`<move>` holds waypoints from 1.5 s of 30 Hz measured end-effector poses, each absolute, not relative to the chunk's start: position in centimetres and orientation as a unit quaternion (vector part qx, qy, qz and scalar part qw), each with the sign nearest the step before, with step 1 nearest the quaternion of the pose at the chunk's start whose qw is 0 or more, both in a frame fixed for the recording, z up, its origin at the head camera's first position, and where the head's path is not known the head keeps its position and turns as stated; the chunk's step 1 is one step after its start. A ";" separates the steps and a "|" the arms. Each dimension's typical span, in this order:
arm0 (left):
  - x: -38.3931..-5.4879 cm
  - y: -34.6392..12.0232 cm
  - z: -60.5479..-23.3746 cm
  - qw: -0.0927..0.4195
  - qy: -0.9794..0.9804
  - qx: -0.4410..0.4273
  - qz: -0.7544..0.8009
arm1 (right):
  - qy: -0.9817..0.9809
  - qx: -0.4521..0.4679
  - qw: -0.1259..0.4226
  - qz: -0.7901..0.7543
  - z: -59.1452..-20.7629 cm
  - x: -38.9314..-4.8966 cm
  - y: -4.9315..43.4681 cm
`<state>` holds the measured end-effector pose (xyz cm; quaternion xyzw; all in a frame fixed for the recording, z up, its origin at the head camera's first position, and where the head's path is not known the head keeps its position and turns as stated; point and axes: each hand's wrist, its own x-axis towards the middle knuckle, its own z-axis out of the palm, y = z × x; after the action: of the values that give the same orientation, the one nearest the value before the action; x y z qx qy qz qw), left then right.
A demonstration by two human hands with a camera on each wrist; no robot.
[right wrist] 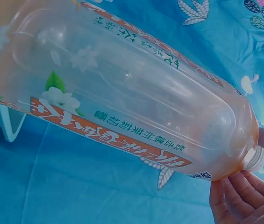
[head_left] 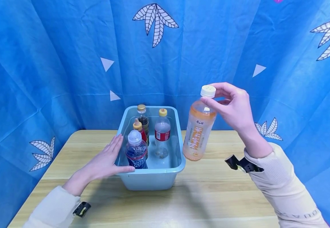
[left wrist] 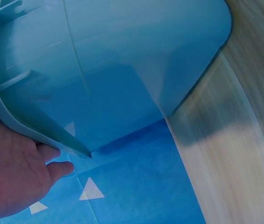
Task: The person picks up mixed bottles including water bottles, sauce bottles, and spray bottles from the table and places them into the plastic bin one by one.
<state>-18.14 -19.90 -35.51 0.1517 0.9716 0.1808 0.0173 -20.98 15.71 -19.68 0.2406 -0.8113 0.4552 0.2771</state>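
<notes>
A clear plastic bottle with an orange-and-white label and a white cap [head_left: 198, 133] hangs tilted just right of the light-blue plastic bin [head_left: 147, 181]. My right hand [head_left: 233, 106] grips it by the neck, thumb in front and fingers behind; the right wrist view shows the fingertips around the neck below the cap. My left hand [head_left: 105, 161] lies along the bin's near left corner, fingers extended on the left rim and thumb along the front rim. Inside the bin, nearest that hand, stands a blue-labelled bottle [head_left: 136, 150] with a clear domed cap.
Also in the bin are a red-labelled clear bottle [head_left: 162, 134] with a yellow cap, a dark bottle [head_left: 143, 118] with a gold cap, and a yellow-nozzled squeeze bottle [head_left: 138, 126]. The bin stands on a wooden table [head_left: 210, 193] against a blue patterned curtain [head_left: 153, 69].
</notes>
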 end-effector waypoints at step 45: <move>-17.9 -19.8 -35.3 0.011 0.971 0.158 0.179 | -0.780 0.276 0.229 0.514 -21.9 -22.0 10.1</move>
<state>-17.92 -19.79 -35.30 0.1579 0.9710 0.1791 0.0106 -22.00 10.13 -21.86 0.2755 -0.7797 0.5138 0.2285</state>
